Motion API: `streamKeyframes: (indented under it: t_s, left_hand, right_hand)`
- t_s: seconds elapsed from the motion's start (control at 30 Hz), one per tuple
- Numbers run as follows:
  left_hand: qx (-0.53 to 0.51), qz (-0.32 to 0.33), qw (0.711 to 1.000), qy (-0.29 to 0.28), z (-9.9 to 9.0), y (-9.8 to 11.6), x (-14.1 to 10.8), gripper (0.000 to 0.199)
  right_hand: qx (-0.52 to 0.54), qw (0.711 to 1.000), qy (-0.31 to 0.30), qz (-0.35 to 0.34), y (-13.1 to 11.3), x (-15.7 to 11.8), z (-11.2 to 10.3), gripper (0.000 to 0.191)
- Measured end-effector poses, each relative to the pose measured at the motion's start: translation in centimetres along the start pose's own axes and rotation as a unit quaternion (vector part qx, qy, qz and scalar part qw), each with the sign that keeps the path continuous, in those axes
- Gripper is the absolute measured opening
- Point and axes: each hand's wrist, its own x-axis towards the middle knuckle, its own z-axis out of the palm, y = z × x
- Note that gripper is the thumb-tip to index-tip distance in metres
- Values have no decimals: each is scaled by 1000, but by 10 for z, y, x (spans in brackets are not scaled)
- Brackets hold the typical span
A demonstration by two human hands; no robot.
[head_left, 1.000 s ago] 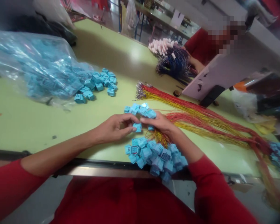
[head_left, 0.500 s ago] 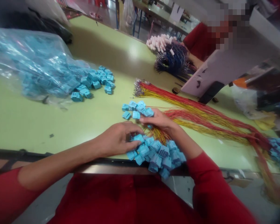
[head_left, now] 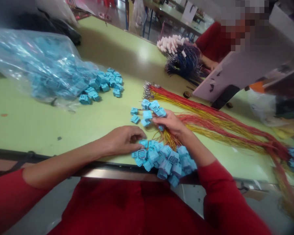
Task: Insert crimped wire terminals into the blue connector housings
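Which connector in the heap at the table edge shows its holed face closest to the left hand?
The blue connector at the left end of the heap, beside the left hand; the other connector showing holes lies further right.

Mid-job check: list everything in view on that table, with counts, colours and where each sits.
connector heap: many, light blue, at the near table edge
connector bunch: several, light blue, beyond the heap
loose connectors: many, light blue, beside the bag
plastic bag: one, clear, far left, holding blue connectors
wires: many, red and yellow, right of the hands
wire bundle: one, dark blue, white ends, far side
co-worker: one, red top, far side
table: one, green, beneath these
left hand: one, at the heap
right hand: one, at the bunch
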Motion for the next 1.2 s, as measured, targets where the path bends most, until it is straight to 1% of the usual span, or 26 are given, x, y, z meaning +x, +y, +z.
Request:
streamKeyframes:
  t_s: [0.03, 0.1, 0.13, 0.2, 0.27, 0.3, 0.37, 0.4, 0.47, 0.53, 0.6, 0.63, 0.67, 0.73, 0.8, 0.9, 0.97, 1.13, 1.2]
  left_hand:
    - [20, 9, 1000, -5, -1, 1, 2, 32]
    - [18, 12, 1000, 11, -4, 0, 5, 30]
    - [-9, 7, 999, 30, -5, -2, 6, 29]
    - [-95, -7, 993, 68, -8, -10, 9, 27]
    - [-181, -11, 978, 102, -11, -16, 9, 26]
    - [-211, -10, 971, 116, -12, -18, 8, 26]
    - [-249, -9, 959, 136, -14, -18, 5, 29]
    - [-261, -6, 956, 134, -15, -17, 1, 31]
    - [-256, 2, 962, 98, -15, -13, -8, 35]
    - [-192, 18, 980, 41, -14, -8, -18, 38]
    - [-94, 49, 994, -4, -10, -5, -27, 34]
    - [-49, 67, 997, -10, -8, -4, -30, 31]
    - [-16, 84, 996, -3, -6, -4, -32, 28]
    - [11, 98, 995, 34, -3, -5, -32, 25]
    - [-11, 87, 993, 75, -3, -8, -30, 24]
    - [-83, 60, 989, 107, -6, -13, -26, 23]
    - [-119, 47, 985, 115, -8, -16, -26, 25]
    - [-169, 6, 980, 107, -10, -22, -26, 30]
    - [-182, 10, 975, 126, -10, -22, -22, 29]
  right_hand:
    - [-2, 1000, 3, 1, -1, 0, -1, 31]
    - [-4, 1000, -5, 0, -5, -2, -3, 32]
    - [-8, 1000, -19, -2, -8, -3, -3, 33]
    - [-41, 997, -69, 1, -11, -6, -3, 37]
    - [-101, 988, -116, 3, -11, -8, -1, 40]
    - [-131, 984, -124, -1, -10, -8, 0, 40]
    - [-187, 975, -116, -12, -6, -8, 3, 34]
    - [-211, 971, -107, -16, -4, -8, 4, 28]
    - [-242, 966, -92, -16, 1, -7, 5, 15]
    - [-225, 971, -76, -16, 3, -5, 6, 8]
    - [-173, 984, -49, -15, 4, -5, 6, 10]
    - [-148, 988, -36, -12, 3, -5, 6, 12]
    - [-128, 991, -26, -10, 2, -5, 7, 14]
    - [-105, 994, -10, -3, 0, -6, 7, 18]
    - [-95, 995, -3, 0, -2, -6, 8, 20]
    - [-87, 996, -1, 6, -2, -7, 8, 18]
    - [-83, 997, -1, 9, -1, -7, 8, 18]
    - [-78, 997, -2, 19, -2, -6, 9, 18]
    - [-76, 997, -28, 15, -5, -8, 9, 21]
